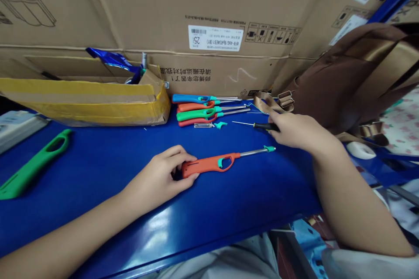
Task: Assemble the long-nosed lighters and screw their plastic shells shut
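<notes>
An orange long-nosed lighter (214,163) with a teal trigger and metal tube lies on the blue table (114,157). My left hand (163,176) grips the rear end of its handle, fingers curled round it. My right hand (294,130) rests on the table further right, its fingers closed on the black handle of a thin screwdriver (258,125) whose metal shaft points left.
Several lighters (203,109) in blue, orange, green and red lie in a stack near the back, with a small loose teal part (221,125) beside them. A yellow-taped carton (88,100) stands back left, a green lighter (32,165) at far left, a brown bag (353,74) at right, big cardboard boxes (196,17) behind.
</notes>
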`<control>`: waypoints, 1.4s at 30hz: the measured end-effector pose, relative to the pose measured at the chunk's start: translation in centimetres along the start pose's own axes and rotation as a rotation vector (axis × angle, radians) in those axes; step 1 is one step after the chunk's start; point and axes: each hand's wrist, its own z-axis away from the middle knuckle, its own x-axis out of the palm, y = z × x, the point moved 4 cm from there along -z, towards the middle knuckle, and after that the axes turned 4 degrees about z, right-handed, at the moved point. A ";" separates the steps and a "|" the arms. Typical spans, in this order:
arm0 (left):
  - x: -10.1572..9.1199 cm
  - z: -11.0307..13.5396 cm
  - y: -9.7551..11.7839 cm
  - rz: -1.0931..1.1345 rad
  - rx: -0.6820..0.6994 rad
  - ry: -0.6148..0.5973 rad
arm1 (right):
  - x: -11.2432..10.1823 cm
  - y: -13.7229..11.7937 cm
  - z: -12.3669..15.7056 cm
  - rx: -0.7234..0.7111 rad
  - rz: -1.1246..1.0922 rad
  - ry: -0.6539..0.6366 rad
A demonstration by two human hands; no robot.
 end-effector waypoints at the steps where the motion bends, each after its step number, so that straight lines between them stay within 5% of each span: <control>1: 0.0 0.1 0.1 0.007 0.000 0.005 | -0.6 -0.1 0.3 -0.001 -0.005 0.067; 4: 0.1 0.2 0.3 0.037 0.005 0.025 | -2.2 -1.4 1.2 -0.039 -0.102 0.270; 8: -0.1 0.4 0.6 0.058 0.009 0.063 | -3.9 -4.8 2.0 -0.224 -0.522 0.522; 12: -0.1 0.7 0.8 0.019 0.036 0.048 | -4.6 -9.2 1.8 -0.439 -0.822 0.462; 19: -0.2 0.7 0.6 -0.063 0.000 0.027 | -4.9 -15.9 0.5 -0.554 -0.487 0.490; 24: 0.0 0.7 0.3 -0.070 0.009 0.030 | -4.9 -18.3 -0.3 -0.583 -0.352 0.517; 34: 0.0 0.8 0.3 -0.102 0.029 0.047 | -5.0 -18.4 -0.5 -0.588 -0.419 0.536; 42: 0.5 0.4 -0.3 0.018 0.099 0.081 | -4.5 -12.0 0.7 -0.396 -1.220 0.511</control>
